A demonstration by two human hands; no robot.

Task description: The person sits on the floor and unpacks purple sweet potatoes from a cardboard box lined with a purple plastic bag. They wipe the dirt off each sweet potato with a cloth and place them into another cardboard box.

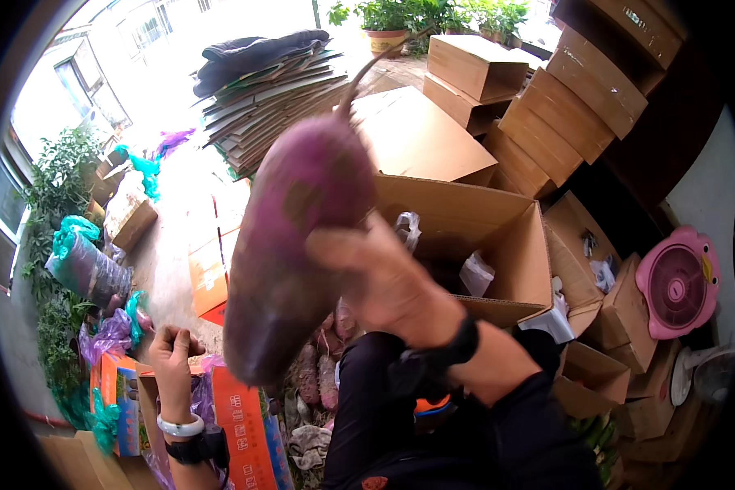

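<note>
My right hand [398, 282] grips a large purple-skinned root vegetable [300, 233] by its side, close to the camera. A thin root tail rises from its top end; its lower end is dark, and motion blurs it a little. Most of my right fingers are hidden behind it. Lower left, my left hand [174, 344] is curled with its fingertips together above a printed orange carton [240, 422] lined with purple plastic. I see nothing held in it. Similar root vegetables [318, 370] lie on the floor, partly hidden by the held one and my knee.
An open cardboard box [484, 226] holding plastic bags stands ahead of my knees. Stacked cartons [551, 116] rise at the right, near a pink fan [677, 288]. Flattened cardboard [275, 98] is piled behind. A plastic-wrapped bundle [92, 269] lies beside plants at the left.
</note>
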